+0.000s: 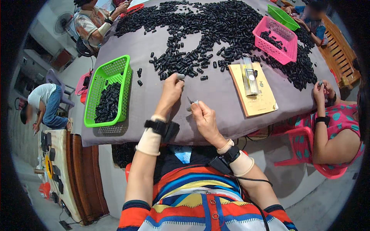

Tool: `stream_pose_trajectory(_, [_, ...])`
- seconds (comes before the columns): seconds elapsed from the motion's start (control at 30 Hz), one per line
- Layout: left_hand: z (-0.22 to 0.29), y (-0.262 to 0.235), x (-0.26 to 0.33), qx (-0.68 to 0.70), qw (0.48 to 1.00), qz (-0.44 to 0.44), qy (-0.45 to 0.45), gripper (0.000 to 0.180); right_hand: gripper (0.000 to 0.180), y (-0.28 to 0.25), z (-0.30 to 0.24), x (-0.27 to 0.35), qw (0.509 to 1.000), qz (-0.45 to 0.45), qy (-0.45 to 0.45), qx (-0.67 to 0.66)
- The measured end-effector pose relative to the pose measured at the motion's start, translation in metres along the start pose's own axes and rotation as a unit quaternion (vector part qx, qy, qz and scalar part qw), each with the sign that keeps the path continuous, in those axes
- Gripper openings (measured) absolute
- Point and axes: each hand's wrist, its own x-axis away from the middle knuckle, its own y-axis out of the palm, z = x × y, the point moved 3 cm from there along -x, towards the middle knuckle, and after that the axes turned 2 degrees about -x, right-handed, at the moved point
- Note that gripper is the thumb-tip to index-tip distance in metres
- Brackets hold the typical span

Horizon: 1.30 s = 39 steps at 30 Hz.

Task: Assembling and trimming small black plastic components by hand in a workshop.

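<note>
Left hand (170, 90) pinches a small grey cylinder (180, 76) — right hand (203, 116) grips slim metal tweezers (190, 101) — beside glossy black tubular pieces (185, 63).

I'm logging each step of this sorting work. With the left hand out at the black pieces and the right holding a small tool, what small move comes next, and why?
Probably the left hand draws one small black cylindrical piece back toward the thin metal tool in the right hand: the left fingertips sit at the pile's edge, and the tool waits raised, apart.

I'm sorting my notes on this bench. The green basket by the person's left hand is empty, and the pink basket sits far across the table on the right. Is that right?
Not quite. In the head view the green basket is not empty: it holds a heap of small black pieces. The rest stands: it lies by the left hand, and the pink basket sits far across the table on the right.
</note>
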Motion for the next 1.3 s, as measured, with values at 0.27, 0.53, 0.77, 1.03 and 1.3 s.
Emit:
stream_pose_trajectory(0.27, [0.008, -0.008, 0.088, 0.507, 0.837, -0.067, -0.194, 0.021, 0.033, -0.008, 0.015, -0.007, 0.999, 0.017, 0.020, -0.035])
stream_pose_trajectory(0.53, [-0.002, -0.012, 0.113, 0.600, 0.774, -0.066, -0.191, 0.022, 0.028, -0.005, -0.003, -0.002, 0.990, -0.029, -0.038, 0.134])
stream_pose_trajectory(0.77, [-0.006, -0.012, 0.116, 0.602, 0.776, -0.068, -0.179, 0.020, 0.027, 0.003, -0.020, 0.006, 0.980, -0.055, -0.027, 0.189])
stream_pose_trajectory(1.03, [-0.011, -0.012, 0.118, 0.607, 0.770, -0.074, -0.181, 0.019, 0.022, 0.012, -0.016, 0.011, 0.963, -0.069, -0.119, 0.232])
stream_pose_trajectory(1.3, [-0.012, -0.012, 0.119, 0.606, 0.770, -0.077, -0.187, 0.021, 0.020, 0.013, -0.015, 0.012, 0.955, -0.066, -0.146, 0.250])
